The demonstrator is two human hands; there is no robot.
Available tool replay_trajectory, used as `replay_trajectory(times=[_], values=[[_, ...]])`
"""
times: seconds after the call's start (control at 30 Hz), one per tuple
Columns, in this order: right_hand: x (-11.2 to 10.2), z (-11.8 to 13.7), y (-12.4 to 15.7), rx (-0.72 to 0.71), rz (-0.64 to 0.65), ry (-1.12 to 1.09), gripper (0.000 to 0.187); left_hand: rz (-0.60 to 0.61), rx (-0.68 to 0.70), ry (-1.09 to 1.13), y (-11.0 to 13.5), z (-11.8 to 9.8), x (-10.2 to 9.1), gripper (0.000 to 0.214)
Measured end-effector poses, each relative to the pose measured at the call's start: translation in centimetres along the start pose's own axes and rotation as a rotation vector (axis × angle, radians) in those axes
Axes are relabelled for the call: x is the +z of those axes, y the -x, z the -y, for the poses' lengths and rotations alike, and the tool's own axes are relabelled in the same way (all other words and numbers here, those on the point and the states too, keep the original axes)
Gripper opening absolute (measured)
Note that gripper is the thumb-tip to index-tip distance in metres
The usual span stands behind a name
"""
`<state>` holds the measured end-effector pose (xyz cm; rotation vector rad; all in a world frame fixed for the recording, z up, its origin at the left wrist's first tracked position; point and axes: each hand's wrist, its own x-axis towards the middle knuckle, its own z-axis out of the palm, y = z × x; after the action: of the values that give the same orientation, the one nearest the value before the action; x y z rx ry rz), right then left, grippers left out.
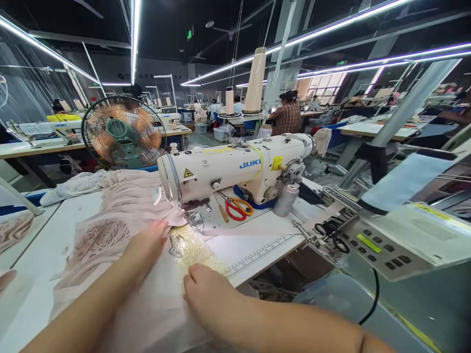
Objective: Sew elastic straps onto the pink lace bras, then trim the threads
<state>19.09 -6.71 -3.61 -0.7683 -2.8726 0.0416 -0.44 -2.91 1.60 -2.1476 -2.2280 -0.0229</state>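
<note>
My left hand (145, 247) lies flat, fingers stretched, on pale pink fabric (121, 215) that runs under the head of a white JUKI sewing machine (235, 169). My right hand (209, 296) rests with fingers curled on a strip of yellowish lace (189, 247) laid over the pink cloth, just in front of the needle and presser foot (195, 218). The fingertips of the right hand are partly tucked under, so any pinch on the lace is hard to make out.
Red and orange-handled scissors (237, 208) lie behind the needle plate. A control panel (379, 247) and black scissors (331, 233) sit at right. A fan (123, 132) stands behind the table (257, 247). Thread cones (255, 81) rise behind the machine; other people work farther back.
</note>
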Motion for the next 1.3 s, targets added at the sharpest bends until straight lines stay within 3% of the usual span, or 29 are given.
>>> replay_trajectory(times=[0.1, 0.2, 0.3, 0.4, 0.5, 0.6, 0.7, 0.8, 0.9, 1.1, 1.3], values=[[2.8, -0.3, 0.1, -0.072, -0.211, 0.092, 0.023, 0.005, -0.046, -0.005, -2.9, -1.5, 1.7, 0.030], [3.2, -1.2, 1.0, -0.024, -0.358, 0.110, 0.017, 0.017, -0.161, 0.009, -5.6, -0.9, 2.2, 0.046], [2.3, -1.7, 2.1, 0.003, -0.295, 0.059, 0.004, 0.074, -0.231, 0.040, -7.7, 0.1, 2.0, 0.050], [2.0, -1.6, 2.5, -0.067, -0.208, 0.060, 0.010, 0.099, -0.240, 0.052, -8.5, 0.6, 1.3, 0.039], [2.4, -1.4, 1.7, -0.016, -0.214, 0.064, 0.018, 0.060, -0.215, 0.035, -7.4, 0.3, 0.1, 0.033], [2.2, -1.6, 0.3, -0.001, -0.207, 0.018, 0.025, 0.020, -0.115, 0.014, -4.2, -0.8, -1.0, 0.035], [1.1, -2.5, -1.5, -0.161, -0.175, -0.014, 0.037, 0.018, 0.219, 0.145, -0.5, -1.9, -1.2, 0.035], [-0.4, -3.7, -3.4, -0.333, -0.010, -0.018, 0.037, 0.019, 0.499, 0.336, 1.7, -2.0, -0.1, 0.040], [-1.0, -4.8, -4.4, -0.420, 0.102, 0.007, 0.034, 0.020, 0.477, 0.329, 1.8, -1.4, 1.8, 0.042], [0.0, -6.2, -1.7, -0.453, -0.045, -0.065, 0.046, -0.134, 0.457, 0.195, 0.1, -0.6, 5.3, 0.043], [-0.3, -6.9, 0.4, -0.412, -0.045, -0.157, 0.044, -0.185, 0.473, 0.121, -0.7, -1.2, 5.9, 0.042]])
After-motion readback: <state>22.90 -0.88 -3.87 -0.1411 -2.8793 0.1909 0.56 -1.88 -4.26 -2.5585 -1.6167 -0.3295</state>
